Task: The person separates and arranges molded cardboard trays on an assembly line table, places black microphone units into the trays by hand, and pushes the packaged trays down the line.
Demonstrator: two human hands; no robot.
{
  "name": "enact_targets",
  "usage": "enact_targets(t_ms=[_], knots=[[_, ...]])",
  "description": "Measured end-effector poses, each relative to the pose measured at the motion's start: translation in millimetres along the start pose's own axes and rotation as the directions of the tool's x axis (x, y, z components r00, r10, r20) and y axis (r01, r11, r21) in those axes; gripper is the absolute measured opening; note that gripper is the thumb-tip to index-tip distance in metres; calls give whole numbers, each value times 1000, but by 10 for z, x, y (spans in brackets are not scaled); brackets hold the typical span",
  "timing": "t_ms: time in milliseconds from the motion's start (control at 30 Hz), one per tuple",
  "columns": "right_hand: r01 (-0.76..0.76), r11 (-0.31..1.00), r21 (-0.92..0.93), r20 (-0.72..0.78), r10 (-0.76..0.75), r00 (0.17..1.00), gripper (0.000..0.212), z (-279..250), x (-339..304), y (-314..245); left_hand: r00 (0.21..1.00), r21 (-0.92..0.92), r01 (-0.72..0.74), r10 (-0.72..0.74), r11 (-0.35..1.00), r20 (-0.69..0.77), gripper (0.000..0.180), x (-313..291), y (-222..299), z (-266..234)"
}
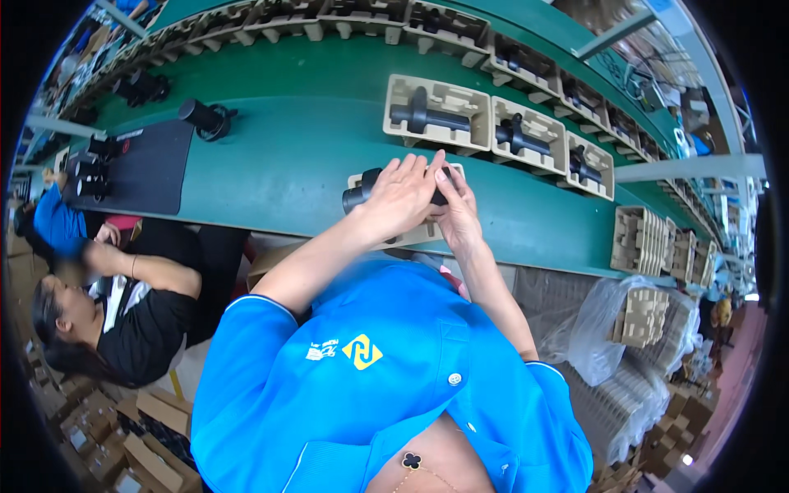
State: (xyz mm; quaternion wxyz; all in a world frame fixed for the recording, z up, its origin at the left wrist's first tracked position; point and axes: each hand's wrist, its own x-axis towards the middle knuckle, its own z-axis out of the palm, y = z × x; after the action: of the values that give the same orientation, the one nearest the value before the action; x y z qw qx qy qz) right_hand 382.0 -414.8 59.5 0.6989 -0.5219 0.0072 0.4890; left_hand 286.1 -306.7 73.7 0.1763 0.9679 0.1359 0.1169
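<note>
Apparently pulp trays [464, 100] on bench [271, 168]

i'm handling a smooth, plastic-looking part [357, 197] | pulp-like trays [450, 140] are looking matt and rough | my cloth shirt [394, 320] is looking smooth

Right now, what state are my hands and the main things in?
Left hand: laid over black part, grip hidden
Right hand: fingers bent, grip unclear
Black part: partly covered by hands
Tray beneath: partly hidden
Three trays in row: upright, each holding a part
Stacked trays: nested, on edge
Dark mat: flat
Cardboard box: open
</note>
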Motion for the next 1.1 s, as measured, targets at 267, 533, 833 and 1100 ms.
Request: enact_targets(t_ms=[267,533,833,1100], knots=[[240,959,149,279,-274,920,49,-83,150,-49,654,-756,648,-577,92,490,64,-624,-526,-497],[630,412,-658,667,-67,742,55,-422,259,-533,922,-909,259,-363,327,132,51,-854,-384,-98],[766,-251,-591,795,-23,606,62,-570,244,-193,816,-660,472,-573,585,76,55,-1212,-510,81],[257,337,-906,189,-220,957,56,-1148,105,120,707,-521,682,-644,513,291,47,-1115,-628,693]])
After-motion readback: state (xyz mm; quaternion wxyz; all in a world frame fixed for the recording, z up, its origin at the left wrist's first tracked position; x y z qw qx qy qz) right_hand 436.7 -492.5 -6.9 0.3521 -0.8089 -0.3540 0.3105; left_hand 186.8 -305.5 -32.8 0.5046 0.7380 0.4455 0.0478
